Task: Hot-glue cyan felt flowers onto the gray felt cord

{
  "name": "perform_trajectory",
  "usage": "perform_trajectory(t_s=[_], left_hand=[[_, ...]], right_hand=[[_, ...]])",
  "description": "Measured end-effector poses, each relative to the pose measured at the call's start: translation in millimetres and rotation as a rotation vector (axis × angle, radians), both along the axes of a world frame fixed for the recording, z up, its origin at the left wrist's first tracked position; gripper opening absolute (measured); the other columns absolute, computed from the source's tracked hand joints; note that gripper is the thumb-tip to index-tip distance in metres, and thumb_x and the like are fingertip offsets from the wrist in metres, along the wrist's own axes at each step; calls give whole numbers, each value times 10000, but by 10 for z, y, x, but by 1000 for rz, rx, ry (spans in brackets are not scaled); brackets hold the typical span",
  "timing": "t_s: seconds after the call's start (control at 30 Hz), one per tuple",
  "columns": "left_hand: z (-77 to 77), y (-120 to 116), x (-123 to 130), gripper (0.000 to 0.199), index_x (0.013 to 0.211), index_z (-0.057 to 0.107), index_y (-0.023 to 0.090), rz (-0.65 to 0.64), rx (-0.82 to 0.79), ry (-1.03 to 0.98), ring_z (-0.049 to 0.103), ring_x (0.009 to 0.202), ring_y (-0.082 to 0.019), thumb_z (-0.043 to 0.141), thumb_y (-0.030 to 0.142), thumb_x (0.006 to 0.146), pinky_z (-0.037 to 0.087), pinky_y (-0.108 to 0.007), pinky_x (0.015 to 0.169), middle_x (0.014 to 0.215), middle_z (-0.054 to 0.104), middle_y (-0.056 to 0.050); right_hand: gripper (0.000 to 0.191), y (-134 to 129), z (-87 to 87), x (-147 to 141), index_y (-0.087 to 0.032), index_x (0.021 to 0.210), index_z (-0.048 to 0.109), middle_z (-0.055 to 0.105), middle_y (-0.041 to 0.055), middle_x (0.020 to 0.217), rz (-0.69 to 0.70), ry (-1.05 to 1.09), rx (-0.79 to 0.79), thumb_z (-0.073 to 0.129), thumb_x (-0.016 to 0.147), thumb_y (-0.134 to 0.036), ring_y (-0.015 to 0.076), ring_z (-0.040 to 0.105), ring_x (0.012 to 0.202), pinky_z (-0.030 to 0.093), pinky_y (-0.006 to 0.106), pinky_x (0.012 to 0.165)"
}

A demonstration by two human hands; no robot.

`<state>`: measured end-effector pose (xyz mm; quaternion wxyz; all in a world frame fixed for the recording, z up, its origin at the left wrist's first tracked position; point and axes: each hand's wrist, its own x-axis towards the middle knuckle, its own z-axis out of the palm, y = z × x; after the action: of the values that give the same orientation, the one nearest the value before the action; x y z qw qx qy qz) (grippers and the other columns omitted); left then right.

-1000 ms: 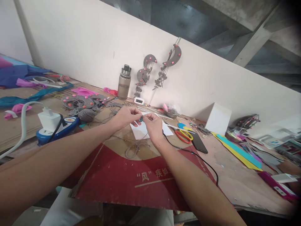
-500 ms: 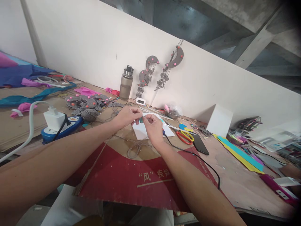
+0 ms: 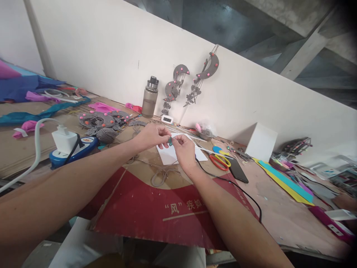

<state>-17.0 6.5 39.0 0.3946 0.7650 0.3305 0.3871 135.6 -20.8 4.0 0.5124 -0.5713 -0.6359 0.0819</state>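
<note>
A small teal piece (image 3: pixel 170 141) is pinched between the fingertips of both hands; its exact kind is too small to make out. My left hand (image 3: pixel 153 136) grips it from the left, fingers closed. From the right, my right hand (image 3: pixel 184 149) holds it between thumb and forefinger. Under the hands lies a white board (image 3: pixel 165 157), partly hidden by them. A loose grey cord (image 3: pixel 159 178) rests on the red and brown cardboard (image 3: pixel 134 208) nearer me. Scissors with red and yellow handles (image 3: pixel 220 162) lie to the right of my right hand.
A black phone (image 3: pixel 238 170) lies beside the scissors, and a black cable (image 3: pixel 245 193) curves over the cardboard. At left stand a blue power strip (image 3: pixel 90 143) and grey felt pieces (image 3: pixel 103 121). A bottle (image 3: pixel 149 100) stands by the wall. Another person's hand (image 3: pixel 346 203) shows at far right.
Both hands have shifted slightly to the right with the teal piece, which shows a little more between the fingertips. The things on the table have stayed in place.
</note>
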Motion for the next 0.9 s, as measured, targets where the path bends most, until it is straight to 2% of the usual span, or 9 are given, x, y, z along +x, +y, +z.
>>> perform_trajectory(t_s=[0.3,0.43,0.67,0.8,0.9], left_hand=[[-88,101,-12,110,739,632,167,175,570,327,529,573,-104,527,168,707,356,-207,579,613,620,-1],[-132,133,-7,123,740,614,172,187,712,447,522,607,-135,491,173,742,334,-236,591,664,612,-25],[-142,117,-3,126,742,598,163,194,781,437,506,627,-142,476,174,772,320,-242,595,697,594,-40],[-143,124,1,140,729,604,161,181,729,403,487,600,-124,473,186,769,316,-234,581,670,595,-23],[-139,122,4,149,731,623,162,163,630,330,498,583,-110,480,199,758,324,-222,571,638,606,-8]], right_hand=[[150,-23,-11,-24,-210,756,612,637,8,780,-41,-119,29,511,762,-320,154,529,727,387,267,693],[165,-26,0,-29,-207,754,618,634,10,767,-36,-138,36,510,770,-331,153,512,710,375,265,678],[190,-35,8,-35,-202,759,628,617,1,737,-27,-145,50,512,780,-351,144,487,679,351,256,650],[193,-36,-2,-26,-199,773,630,582,-9,687,-33,-162,55,516,782,-355,137,468,648,336,252,625],[188,-35,-8,-16,-196,777,629,564,-13,668,-31,-175,66,507,786,-339,133,460,631,331,252,615]])
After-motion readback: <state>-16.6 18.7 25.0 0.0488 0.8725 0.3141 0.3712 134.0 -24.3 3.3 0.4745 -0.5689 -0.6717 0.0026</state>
